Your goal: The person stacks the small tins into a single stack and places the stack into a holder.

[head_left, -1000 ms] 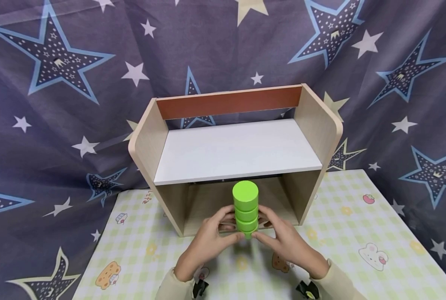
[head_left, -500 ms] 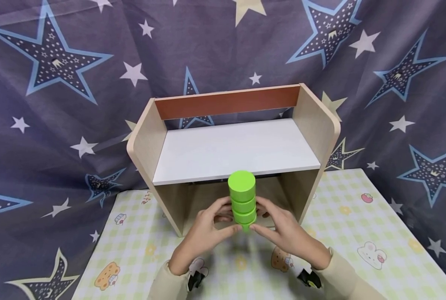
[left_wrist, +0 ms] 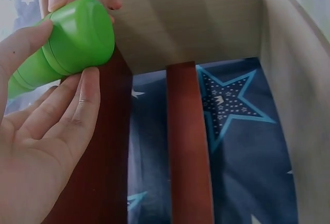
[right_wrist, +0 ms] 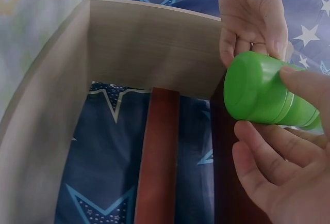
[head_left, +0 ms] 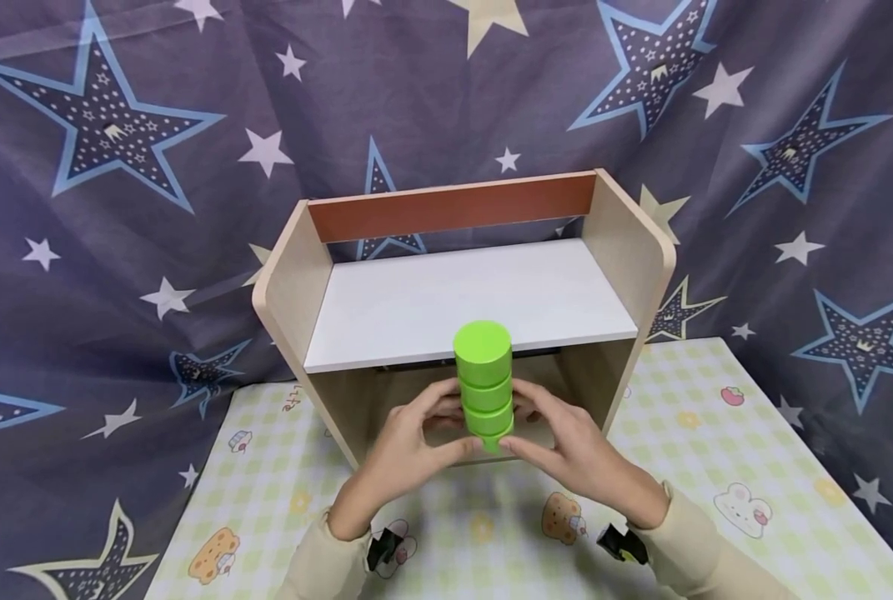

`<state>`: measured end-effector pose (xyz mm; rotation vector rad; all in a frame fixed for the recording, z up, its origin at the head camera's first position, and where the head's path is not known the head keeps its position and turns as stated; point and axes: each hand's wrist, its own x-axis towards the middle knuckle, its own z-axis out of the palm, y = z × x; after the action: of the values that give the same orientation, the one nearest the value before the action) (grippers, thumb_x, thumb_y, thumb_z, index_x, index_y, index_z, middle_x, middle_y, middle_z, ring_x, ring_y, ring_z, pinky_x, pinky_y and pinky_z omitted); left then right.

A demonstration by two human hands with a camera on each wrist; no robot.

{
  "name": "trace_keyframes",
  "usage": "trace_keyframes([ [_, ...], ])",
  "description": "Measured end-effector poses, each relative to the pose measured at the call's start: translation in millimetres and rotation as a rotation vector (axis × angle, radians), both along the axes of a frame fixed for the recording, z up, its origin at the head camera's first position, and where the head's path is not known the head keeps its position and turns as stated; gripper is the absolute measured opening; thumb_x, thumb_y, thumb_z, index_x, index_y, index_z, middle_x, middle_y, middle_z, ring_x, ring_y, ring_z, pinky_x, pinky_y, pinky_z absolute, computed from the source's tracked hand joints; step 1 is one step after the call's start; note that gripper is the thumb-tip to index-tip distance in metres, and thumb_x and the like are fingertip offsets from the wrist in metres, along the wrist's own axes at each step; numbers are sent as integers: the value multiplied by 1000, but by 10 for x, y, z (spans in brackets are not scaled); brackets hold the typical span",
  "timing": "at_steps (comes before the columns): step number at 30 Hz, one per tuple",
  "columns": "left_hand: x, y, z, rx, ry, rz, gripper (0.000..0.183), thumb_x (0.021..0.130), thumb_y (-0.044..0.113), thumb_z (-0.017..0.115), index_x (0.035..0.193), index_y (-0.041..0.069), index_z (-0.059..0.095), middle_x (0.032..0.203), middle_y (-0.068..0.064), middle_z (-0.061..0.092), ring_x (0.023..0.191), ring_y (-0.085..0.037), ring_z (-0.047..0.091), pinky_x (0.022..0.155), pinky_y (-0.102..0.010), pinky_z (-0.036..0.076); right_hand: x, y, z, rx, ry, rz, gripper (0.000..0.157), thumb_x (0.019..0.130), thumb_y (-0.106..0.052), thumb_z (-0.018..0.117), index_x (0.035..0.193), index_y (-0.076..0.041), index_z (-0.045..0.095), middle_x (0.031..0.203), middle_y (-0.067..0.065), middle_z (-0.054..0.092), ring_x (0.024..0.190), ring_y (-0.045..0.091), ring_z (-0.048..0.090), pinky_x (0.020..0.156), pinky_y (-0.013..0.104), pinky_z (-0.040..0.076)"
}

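Observation:
A bright green ringed cylinder (head_left: 484, 367) with a flat round top stands upright in the head view, its tiers narrowing toward the bottom. Both hands hold it aloft in front of the shelf unit. My left hand (head_left: 404, 446) grips its left side, thumb near the base and fingers behind. My right hand (head_left: 577, 446) mirrors this on the right side. The left wrist view shows the cylinder's smooth, rounded end (left_wrist: 95, 30) between thumb and fingers. In the right wrist view, fingertips (right_wrist: 247, 131) lie under its wide end.
A small wooden shelf unit (head_left: 656, 250) with a white shelf board (head_left: 461, 300) and a reddish-brown back rail (head_left: 454, 208) stands behind the hands. It rests on a checked tablecloth (head_left: 266, 500). A star-patterned curtain (head_left: 431, 92) hangs behind.
Both hands have raised the green cylinder, and its top now overlaps the white shelf board's front edge. The grip looks the same. The head view has shifted slightly.

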<state>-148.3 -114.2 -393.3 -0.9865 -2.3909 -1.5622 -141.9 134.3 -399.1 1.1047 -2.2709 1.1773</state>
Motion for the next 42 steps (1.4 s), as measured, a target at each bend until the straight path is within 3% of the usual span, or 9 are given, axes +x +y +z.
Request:
trace_keyframes([
  [5, -7, -6, 131, -9, 19, -15, 71, 83, 7, 83, 145, 9, 48, 121, -6, 69, 104, -19, 67, 90, -38, 57, -17, 4, 104, -12, 33, -1, 77, 85, -7, 81, 151, -10, 40, 123, 2, 65, 100, 15, 65, 81, 34, 58],
  [14, -26, -26, 302, -27, 85, -24, 68, 87, 23, 82, 146, 19, 48, 119, 3, 69, 104, -14, 67, 92, -33, 55, -44, 1, 245, -43, 63, 4, 78, 83, -5, 82, 149, -9, 42, 127, 3, 64, 99, 15, 65, 80, 31, 58],
  [29, -106, -27, 529, -37, 151, 9, 67, 84, 17, 84, 143, 16, 51, 115, 4, 71, 99, -11, 68, 90, -33, 55, -126, -23, 474, -63, 98, 21, 82, 81, -1, 82, 151, -9, 40, 123, 3, 67, 98, 16, 67, 81, 29, 57],
  [42, -171, 0, 715, -31, 157, 5, 70, 84, 16, 84, 144, 18, 50, 116, 3, 71, 101, -11, 68, 90, -37, 56, -204, -1, 625, -75, 127, -8, 79, 79, -2, 84, 148, -5, 44, 117, 4, 71, 98, 17, 68, 86, 40, 56],
])
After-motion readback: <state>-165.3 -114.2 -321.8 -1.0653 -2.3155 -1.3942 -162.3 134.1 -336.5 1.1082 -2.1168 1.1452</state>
